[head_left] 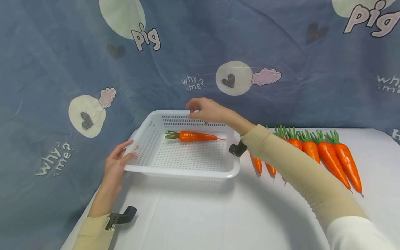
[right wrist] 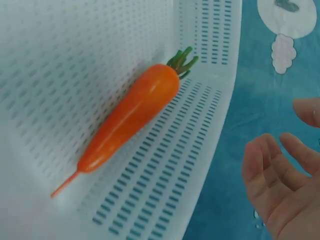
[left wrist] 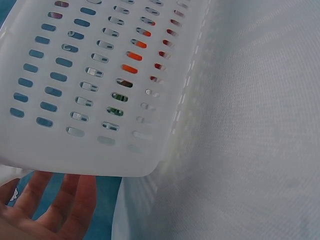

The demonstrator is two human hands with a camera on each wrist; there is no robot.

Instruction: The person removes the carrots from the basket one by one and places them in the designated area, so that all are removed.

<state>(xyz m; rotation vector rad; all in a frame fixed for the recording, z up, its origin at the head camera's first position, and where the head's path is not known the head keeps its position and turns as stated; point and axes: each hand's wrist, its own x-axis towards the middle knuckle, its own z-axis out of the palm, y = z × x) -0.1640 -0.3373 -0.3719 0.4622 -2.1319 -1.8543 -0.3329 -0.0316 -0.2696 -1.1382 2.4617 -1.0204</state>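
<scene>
A white plastic basket (head_left: 187,172) with slotted walls stands on the table, and one orange carrot (head_left: 197,136) with green stem stubs lies inside it along the far wall. My left hand (head_left: 117,163) grips the basket's left rim, thumb over the edge. In the left wrist view its fingers (left wrist: 80,207) show beneath the rim on the outer side. Over the far rim hovers my right hand (head_left: 204,109), fingers loosely bent and nothing held in them. The right wrist view shows that hand (right wrist: 287,180) apart from the carrot, beyond the basket's wall.
To the right of the basket, several carrots (head_left: 348,163) lie side by side on the white table (head_left: 187,215), some partly hidden by my right forearm. A blue patterned cloth (head_left: 175,52) hangs behind the table and along its left side.
</scene>
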